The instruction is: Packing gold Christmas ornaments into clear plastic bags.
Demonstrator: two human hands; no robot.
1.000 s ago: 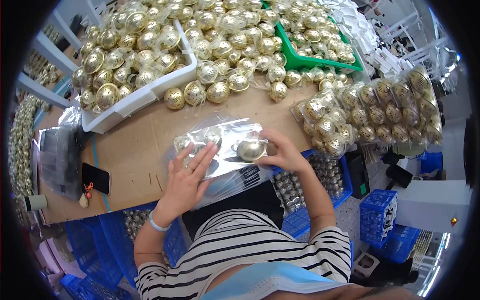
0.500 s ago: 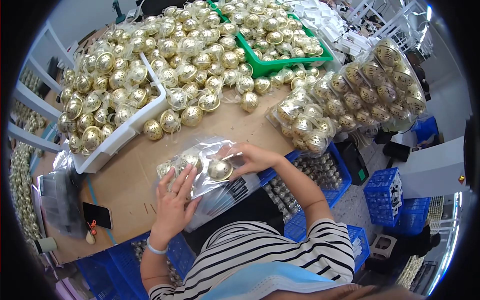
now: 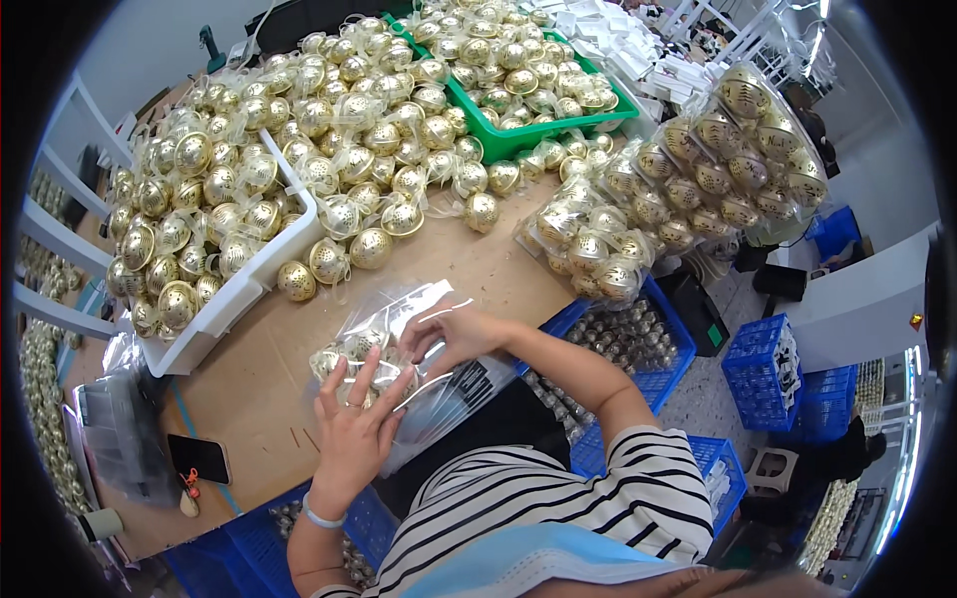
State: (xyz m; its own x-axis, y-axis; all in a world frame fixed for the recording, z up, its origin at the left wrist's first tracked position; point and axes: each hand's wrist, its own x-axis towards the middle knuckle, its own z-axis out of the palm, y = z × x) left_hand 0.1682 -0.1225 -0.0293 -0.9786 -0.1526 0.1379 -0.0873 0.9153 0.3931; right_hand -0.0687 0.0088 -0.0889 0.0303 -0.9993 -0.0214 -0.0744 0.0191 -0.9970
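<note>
On the brown tabletop lies a clear plastic bag with dark print, holding several gold ball ornaments. Spread across the bag's left part, my left hand rests its fingers over the balls; a ring and a pale wristband show on it. Beside it my right hand bends its fingers down, with thumb and fingertips closed on the bag near its middle. A ball under the two hands is mostly covered by fingers and film.
A white bin of wrapped gold balls stands at left; a green tray holds more behind. Bagged balls are stacked at right. A phone lies near the left front edge. Blue crates stand below the table's right edge.
My right hand has moved left, toward my left hand. The gold ball it held in the bag has shifted left, against the others. The whole view has shifted slightly.
</note>
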